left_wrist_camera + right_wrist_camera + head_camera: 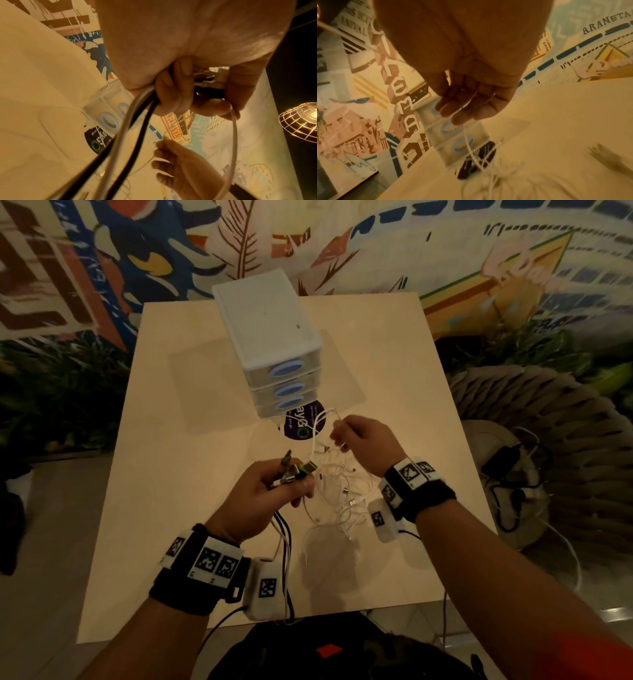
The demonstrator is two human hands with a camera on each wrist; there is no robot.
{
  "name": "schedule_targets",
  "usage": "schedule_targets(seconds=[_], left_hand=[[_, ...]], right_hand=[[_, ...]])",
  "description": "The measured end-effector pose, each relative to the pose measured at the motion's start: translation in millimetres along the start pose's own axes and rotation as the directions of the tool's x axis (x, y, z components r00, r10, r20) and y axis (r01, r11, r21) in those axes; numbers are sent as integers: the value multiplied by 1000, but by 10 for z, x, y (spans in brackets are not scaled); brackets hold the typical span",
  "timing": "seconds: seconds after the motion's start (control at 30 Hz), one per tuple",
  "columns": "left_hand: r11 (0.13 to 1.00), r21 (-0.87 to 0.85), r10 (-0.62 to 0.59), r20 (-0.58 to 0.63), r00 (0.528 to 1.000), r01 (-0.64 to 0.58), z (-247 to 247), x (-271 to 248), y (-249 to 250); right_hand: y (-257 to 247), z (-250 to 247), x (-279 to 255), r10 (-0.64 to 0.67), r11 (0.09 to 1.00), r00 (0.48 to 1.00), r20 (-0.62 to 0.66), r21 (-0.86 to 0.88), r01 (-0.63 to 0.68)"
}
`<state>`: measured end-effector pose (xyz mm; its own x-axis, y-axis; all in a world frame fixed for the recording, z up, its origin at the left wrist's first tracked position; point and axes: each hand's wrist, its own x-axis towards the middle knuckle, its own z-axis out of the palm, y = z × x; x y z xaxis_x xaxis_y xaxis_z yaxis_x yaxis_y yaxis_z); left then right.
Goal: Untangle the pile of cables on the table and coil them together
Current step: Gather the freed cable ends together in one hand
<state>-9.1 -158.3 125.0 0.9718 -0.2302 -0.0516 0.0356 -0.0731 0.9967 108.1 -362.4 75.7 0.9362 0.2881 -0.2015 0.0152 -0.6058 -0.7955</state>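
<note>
A loose tangle of thin white cables (337, 501) lies on the pale table (191, 460) between my hands. My left hand (274, 491) grips a bundle of plug ends (296, 470), with black and white cables (120, 135) hanging down from the fist. My right hand (363, 443) is raised above the tangle and pinches a thin white cable (467, 136) that runs down into the pile (488, 175). In the left wrist view the right hand (175, 166) shows below my left fist (188, 88).
A white three-drawer box (274, 344) with blue oval handles stands behind the cables, next to a dark round sticker (305, 424). A woven chair (548, 440) with a black charger stands right of the table. A dark bag (325, 652) sits at the near edge.
</note>
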Motion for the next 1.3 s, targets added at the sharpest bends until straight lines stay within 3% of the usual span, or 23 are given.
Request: schedule_targets(seconds=[0.1,0.13,0.17,0.23,0.3,0.33,0.4,0.5,0.6,0.7,0.8,0.9,1.0,1.17,1.23,1.3], left_hand=[[1000,16,15,78,997,-17,-87,-43,-12],[999,25,23,93,995,-26,-93,-47,-12],[999,37,35,103,994,-39,-88,-47,-13],[997,54,53,108,993,-59,-58,-40,1],[994,74,68,112,991,-77,-28,-33,12],[993,88,69,116,991,-80,-20,-28,11],[992,108,57,117,991,-70,-11,-26,7],[995,98,20,119,993,-32,-49,-36,-16],[998,46,-53,60,997,50,-107,-31,-49],[981,-100,-178,-117,977,167,-142,27,-92],[949,-222,-273,-231,934,223,-193,89,-147],[894,-339,-361,-161,918,292,-267,103,-169],[862,-324,-446,-122,887,389,-295,129,-135],[812,-272,-578,-247,778,517,-188,261,-87],[810,-231,-583,-221,782,538,-134,286,-69],[850,-157,-527,-217,822,503,-83,294,-65]], right_hand=[[-56,-162,48,-33,999,968,-249,-11,32],[-59,-212,55,-19,1000,964,-265,0,20],[-63,-250,61,-7,1000,979,-203,15,11],[-74,-241,40,0,999,997,74,-51,4],[-90,-136,-19,5,967,944,331,-242,80],[-90,-77,-43,1,944,927,376,-306,123],[-83,-2,-66,-4,955,944,331,-280,102],[-119,-34,-57,-41,998,988,147,-35,47],[-311,-198,-93,-170,979,985,-9,110,170],[-537,-342,-191,-316,939,945,-84,111,324],[-658,-395,-320,-398,915,916,-53,50,401],[-671,-380,-435,-453,890,891,-21,36,454],[-626,-349,-518,-490,871,871,-43,22,491],[-538,-198,-617,-561,820,825,65,-95,565],[-554,-134,-678,-593,790,796,125,-100,605],[-566,-70,-745,-600,784,778,184,-56,618]])
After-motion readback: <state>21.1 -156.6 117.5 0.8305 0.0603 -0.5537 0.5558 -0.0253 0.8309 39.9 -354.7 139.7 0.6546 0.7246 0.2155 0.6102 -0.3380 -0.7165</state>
